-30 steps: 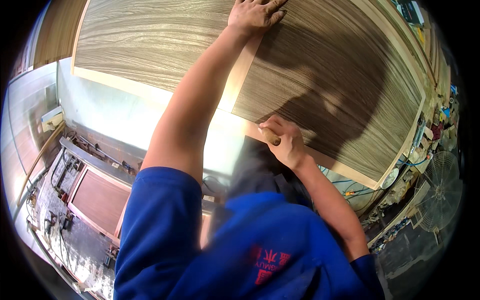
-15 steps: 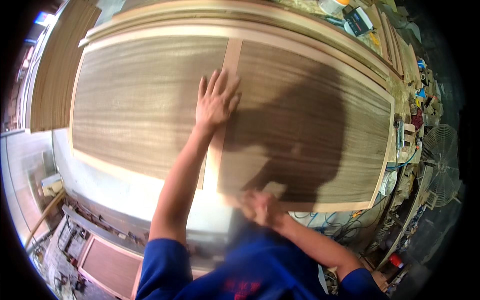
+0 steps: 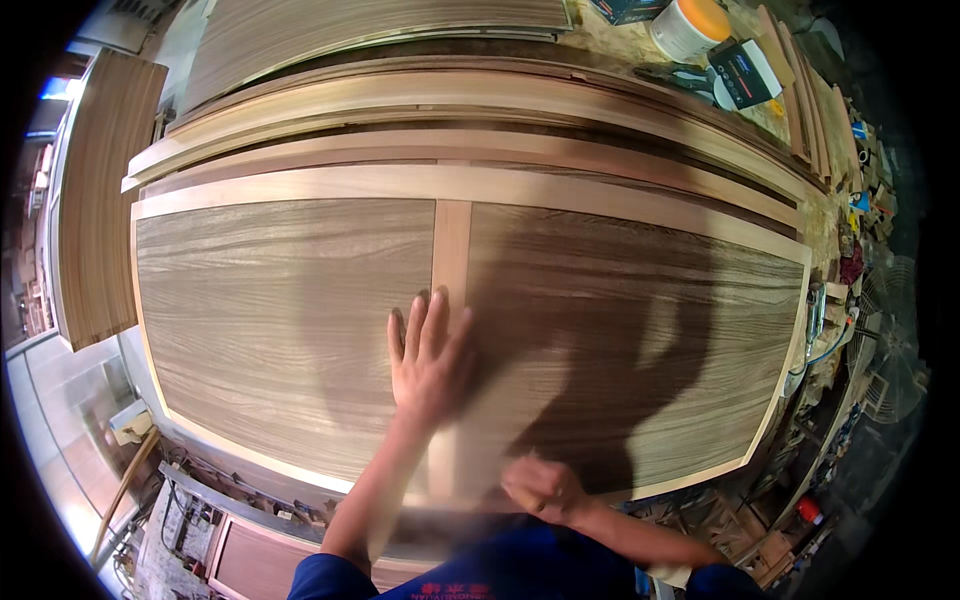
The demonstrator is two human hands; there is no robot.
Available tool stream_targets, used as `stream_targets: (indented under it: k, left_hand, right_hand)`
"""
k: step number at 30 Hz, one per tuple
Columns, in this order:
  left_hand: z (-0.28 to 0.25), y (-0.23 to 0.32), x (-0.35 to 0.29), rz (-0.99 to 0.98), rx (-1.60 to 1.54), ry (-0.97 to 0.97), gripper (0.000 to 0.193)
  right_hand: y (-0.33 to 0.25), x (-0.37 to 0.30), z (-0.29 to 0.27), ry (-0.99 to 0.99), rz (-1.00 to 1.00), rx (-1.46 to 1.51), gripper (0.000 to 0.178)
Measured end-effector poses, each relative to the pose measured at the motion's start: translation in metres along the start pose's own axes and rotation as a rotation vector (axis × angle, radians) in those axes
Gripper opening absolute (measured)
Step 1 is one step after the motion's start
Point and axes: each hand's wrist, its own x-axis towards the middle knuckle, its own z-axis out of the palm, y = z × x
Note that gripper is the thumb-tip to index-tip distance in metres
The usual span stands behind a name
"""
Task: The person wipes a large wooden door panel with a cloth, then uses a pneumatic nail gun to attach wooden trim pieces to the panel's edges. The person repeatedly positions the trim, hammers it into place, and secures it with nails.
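A wide wooden panel frame [image 3: 318,187] lies flat in front of me, with two dark-grained panels [image 3: 240,300] set in pale edging and divided by a pale middle rail [image 3: 453,245]. My left hand [image 3: 430,370] rests palm down with fingers spread, over the left panel and the rail. Close to the near edge, just right of the rail, my right hand [image 3: 542,488] is closed in a fist. Whatever it may hold is hidden. My shadow covers much of the right panel.
Behind the frame lie long wooden strips [image 3: 400,95] and a grained board [image 3: 380,22]. An orange-lidded tub [image 3: 690,28] and a dark box [image 3: 745,75] sit at the far right. A tall grained board [image 3: 105,200] stands left. At right is a wire-guard fan [image 3: 888,340].
The frame sits closer to my body, covering the pale surface and cables seen before. My left hand is nearer me, still spread. My right hand remains closed. More of the far side shows.
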Motion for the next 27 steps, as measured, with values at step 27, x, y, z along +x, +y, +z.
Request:
stream_targets:
  k: [27]
  left_hand:
    - [0.01, -0.006, 0.002, -0.022, -0.002, -0.031, 0.07]
  right_hand:
    - [0.004, -0.018, 0.043, -0.569, 0.197, 0.042, 0.021]
